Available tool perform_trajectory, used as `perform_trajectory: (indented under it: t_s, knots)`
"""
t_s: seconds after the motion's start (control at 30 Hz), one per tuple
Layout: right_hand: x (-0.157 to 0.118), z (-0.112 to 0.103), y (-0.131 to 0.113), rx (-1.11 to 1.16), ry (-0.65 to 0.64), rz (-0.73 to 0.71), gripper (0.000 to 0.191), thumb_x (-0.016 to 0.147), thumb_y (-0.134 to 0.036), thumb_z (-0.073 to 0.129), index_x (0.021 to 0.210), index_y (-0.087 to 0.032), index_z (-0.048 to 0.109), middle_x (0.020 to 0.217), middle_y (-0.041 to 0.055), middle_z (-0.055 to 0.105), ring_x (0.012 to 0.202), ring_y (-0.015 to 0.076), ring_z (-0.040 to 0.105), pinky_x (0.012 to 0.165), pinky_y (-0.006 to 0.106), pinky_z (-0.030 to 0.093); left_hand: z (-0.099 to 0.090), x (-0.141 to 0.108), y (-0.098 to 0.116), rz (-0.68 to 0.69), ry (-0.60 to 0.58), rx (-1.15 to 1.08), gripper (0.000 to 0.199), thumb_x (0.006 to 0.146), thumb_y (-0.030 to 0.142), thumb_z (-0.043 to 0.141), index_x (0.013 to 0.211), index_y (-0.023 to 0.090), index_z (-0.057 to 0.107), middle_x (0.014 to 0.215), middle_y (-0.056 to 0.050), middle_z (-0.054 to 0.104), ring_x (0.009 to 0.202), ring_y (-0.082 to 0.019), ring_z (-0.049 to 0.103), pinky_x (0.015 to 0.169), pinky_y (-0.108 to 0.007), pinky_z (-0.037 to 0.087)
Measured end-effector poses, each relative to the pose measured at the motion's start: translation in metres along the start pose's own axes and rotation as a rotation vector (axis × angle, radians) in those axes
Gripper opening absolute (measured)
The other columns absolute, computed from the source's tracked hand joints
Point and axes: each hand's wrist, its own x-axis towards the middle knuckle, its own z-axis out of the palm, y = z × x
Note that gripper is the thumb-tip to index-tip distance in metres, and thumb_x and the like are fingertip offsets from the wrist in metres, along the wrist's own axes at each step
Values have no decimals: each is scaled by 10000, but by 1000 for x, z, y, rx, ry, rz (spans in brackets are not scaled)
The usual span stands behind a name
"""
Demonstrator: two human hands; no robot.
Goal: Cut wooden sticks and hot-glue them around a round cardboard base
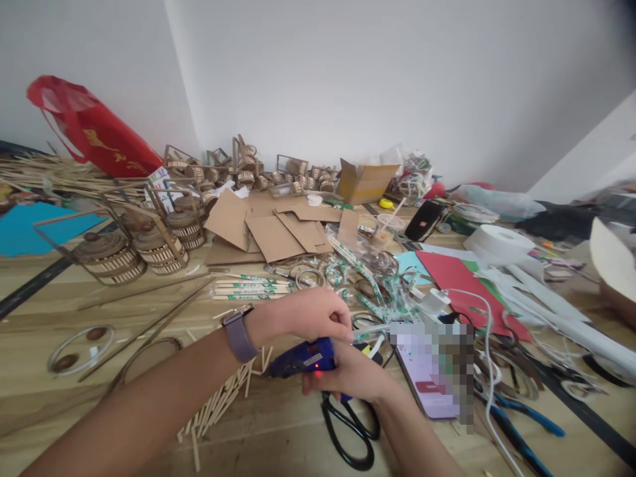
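My right hand [350, 371] is wrapped round a blue hot glue gun [303, 358], whose small red light is lit. Its dark nozzle points left, over a bundle of short thin wooden sticks [221, 401]. My left hand [318, 315], with a purple-strapped watch [241, 333] on the wrist, reaches across to the gun's rear. Its fingers are closed in a pinch there, and a pale translucent glue stick [372, 330] extends rightward from them. The fingertips' exact hold is partly hidden. Black-handled scissors [350, 434] lie below my right hand.
A phone [427, 381] lies to the right, near a white cable [491, 358] and blue-handled pliers [517, 430]. Cardboard pieces [278, 235] are stacked at the back. Small lidded wooden buckets [112, 255] stand at left. A tape roll [499, 245] sits at right.
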Motion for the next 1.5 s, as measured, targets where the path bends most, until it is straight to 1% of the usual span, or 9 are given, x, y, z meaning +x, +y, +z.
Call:
perform_trajectory:
  t_s: [0.37, 0.57, 0.7, 0.83, 1.0, 1.13, 1.3, 1.4, 1.5]
  knots:
    - [-4, 13, 0, 21, 57, -105, 208, 719, -335, 713, 817, -152, 700, 739, 24, 698, 558, 112, 545, 371, 157, 366, 27, -30, -6, 91, 257, -53, 127, 862, 207, 558, 780, 180, 650, 795, 6, 662, 766, -146, 575, 708, -229, 401]
    - [-19, -7, -5, -45, 16, -243, 238, 716, -391, 738, 803, -170, 734, 702, 24, 694, 611, 159, 598, 552, 258, 496, 10, -34, -26, -22, 291, -216, 280, 898, 392, 492, 826, 176, 654, 779, -2, 662, 696, -146, 580, 608, -229, 407]
    - [-39, -42, -3, 83, 517, -310, 349, 731, -507, 712, 761, -159, 711, 699, 57, 707, 426, 92, 452, 372, 220, 347, 12, -40, -52, -313, 717, -14, 296, 937, 329, 376, 851, 168, 610, 828, -36, 660, 768, -182, 593, 683, -279, 429]
    - [-47, -60, -3, 296, 916, -473, 301, 713, -475, 740, 749, -184, 671, 647, 27, 682, 373, 53, 357, 360, 214, 276, 58, -36, -55, -228, 500, 116, 176, 883, 258, 506, 751, 182, 595, 805, -25, 648, 783, -192, 591, 701, -289, 428]
    - [-41, -56, 1, 314, 896, -438, 318, 695, -484, 746, 776, -188, 662, 648, 23, 677, 374, 61, 363, 367, 229, 262, 104, -7, -39, -191, 342, 377, 197, 882, 320, 601, 1011, 173, 585, 991, -94, 643, 901, -252, 617, 726, -324, 475]
    - [-34, -55, 8, 278, 873, -406, 360, 708, -526, 723, 779, -182, 648, 654, 31, 683, 376, 71, 367, 381, 245, 291, 101, 24, -45, -144, 288, 408, 140, 919, 153, 484, 934, 179, 620, 891, -77, 660, 849, -234, 637, 734, -313, 485]
    - [-32, -58, 14, 282, 869, -410, 337, 731, -510, 717, 792, -186, 645, 676, 27, 690, 383, 74, 380, 393, 244, 293, 69, 53, -59, -139, 340, 429, 250, 933, 111, 407, 1061, 137, 621, 1021, -124, 637, 985, -245, 608, 878, -336, 464]
    - [-33, -59, 16, 274, 878, -392, 337, 734, -513, 712, 804, -190, 648, 683, 28, 692, 387, 79, 379, 390, 246, 294, 64, 41, -51, -157, 394, 437, 358, 939, 144, 418, 1286, 161, 500, 1239, -159, 534, 1069, -260, 570, 907, -373, 463]
    - [-35, -59, 16, 304, 889, -377, 340, 729, -507, 713, 830, -188, 653, 677, 26, 688, 385, 78, 369, 382, 244, 289, 90, 4, -30, -137, 330, 429, 237, 934, 223, 477, 1131, 166, 596, 1173, -148, 561, 1055, -287, 567, 897, -408, 474]
